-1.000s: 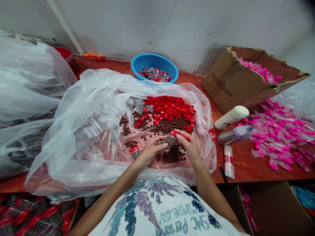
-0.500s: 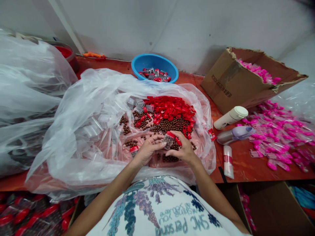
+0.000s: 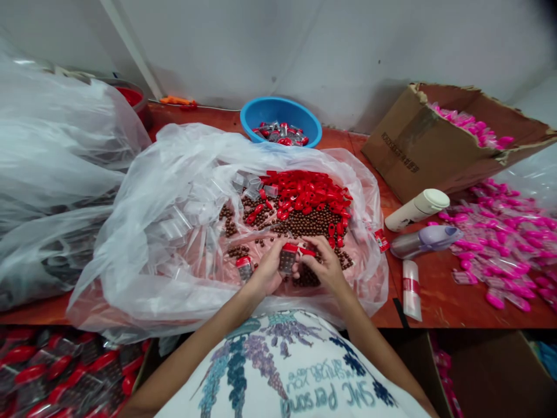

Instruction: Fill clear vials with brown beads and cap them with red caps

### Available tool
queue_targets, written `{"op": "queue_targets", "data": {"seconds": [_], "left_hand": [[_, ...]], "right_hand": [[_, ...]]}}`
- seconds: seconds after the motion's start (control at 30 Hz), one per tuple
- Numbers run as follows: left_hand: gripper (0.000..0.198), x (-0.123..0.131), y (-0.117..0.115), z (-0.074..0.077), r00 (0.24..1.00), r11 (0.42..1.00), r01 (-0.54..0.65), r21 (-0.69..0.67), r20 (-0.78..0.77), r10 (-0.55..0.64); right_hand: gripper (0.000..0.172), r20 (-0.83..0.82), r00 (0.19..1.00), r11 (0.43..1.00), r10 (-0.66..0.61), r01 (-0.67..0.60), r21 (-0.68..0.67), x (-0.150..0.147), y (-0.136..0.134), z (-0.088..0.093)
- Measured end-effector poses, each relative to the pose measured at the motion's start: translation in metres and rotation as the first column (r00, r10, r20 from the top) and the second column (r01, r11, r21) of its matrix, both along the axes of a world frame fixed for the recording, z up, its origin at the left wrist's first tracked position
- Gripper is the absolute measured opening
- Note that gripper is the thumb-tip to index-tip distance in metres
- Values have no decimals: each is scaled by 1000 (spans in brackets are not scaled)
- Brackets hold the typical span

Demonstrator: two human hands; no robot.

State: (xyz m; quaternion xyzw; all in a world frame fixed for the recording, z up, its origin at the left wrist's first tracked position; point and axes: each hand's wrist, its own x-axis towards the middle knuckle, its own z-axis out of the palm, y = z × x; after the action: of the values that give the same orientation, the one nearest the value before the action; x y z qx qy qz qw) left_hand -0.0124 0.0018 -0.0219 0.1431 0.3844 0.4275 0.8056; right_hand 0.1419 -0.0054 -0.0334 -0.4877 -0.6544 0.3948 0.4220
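Head view: your left hand (image 3: pixel 270 268) gripped a small clear plastic case (image 3: pixel 286 262), red-topped, probably light, stiff, slick, best held by its sides; your right hand (image 3: pixel 324 262) pinched a red plastic piece (image 3: pixel 308 252) beside it; beyond lay round brown beads (image 3: pixel 311 223).

The container (image 3: pixel 286 264) in my grip is smooth, clear plastic, its red cap (image 3: pixel 290 248) glossy; the bag (image 3: pixel 163 154) beneath is crinkled, translucent film, the box (image 3: pixel 404 142) matt cardboard (rough along its rim).
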Motion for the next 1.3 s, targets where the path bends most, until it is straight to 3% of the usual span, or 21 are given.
{"op": "queue_targets", "data": {"seconds": [0.1,0.2,0.27,0.33,0.43,0.6,0.73,0.9,1.13,1.3], "left_hand": [[31,-1,-2,0,999,999,37,30,-20,-37],[33,-1,-3,-5,998,998,32,51,-59,-29],[36,1,-3,-8,996,998,24,62,-86,-19],[44,2,-3,-10,996,997,30,68,-85,-24],[57,5,-1,-10,998,995,55,78,-42,-52],[56,5,-1,-10,987,998,60,20,-152,-57],[46,4,-2,-12,987,999,10,32,-158,-5],[47,2,-2,-13,985,999,-9,44,-169,17],[43,-2,-2,-15,970,991,-23,129,-237,54],[37,-4,-4,-20,951,981,-87,171,-278,132]], "right_hand": [[29,-232,955,973,-187,147,-181,-3,1,-5],[32,-242,944,965,-223,180,-188,-5,3,-3],[36,-100,984,987,-150,143,-71,-5,2,2],[50,131,991,998,-25,16,66,-4,1,8],[79,417,901,968,121,-200,152,-6,-3,15],[93,577,812,948,87,-245,202,-13,-8,10],[85,611,790,943,49,-239,233,-18,-8,7],[77,616,784,915,73,-299,272,-23,-7,3],[71,637,771,920,-8,-244,307,-25,-6,6],[59,666,745,880,34,-338,333,-30,2,4]]}}
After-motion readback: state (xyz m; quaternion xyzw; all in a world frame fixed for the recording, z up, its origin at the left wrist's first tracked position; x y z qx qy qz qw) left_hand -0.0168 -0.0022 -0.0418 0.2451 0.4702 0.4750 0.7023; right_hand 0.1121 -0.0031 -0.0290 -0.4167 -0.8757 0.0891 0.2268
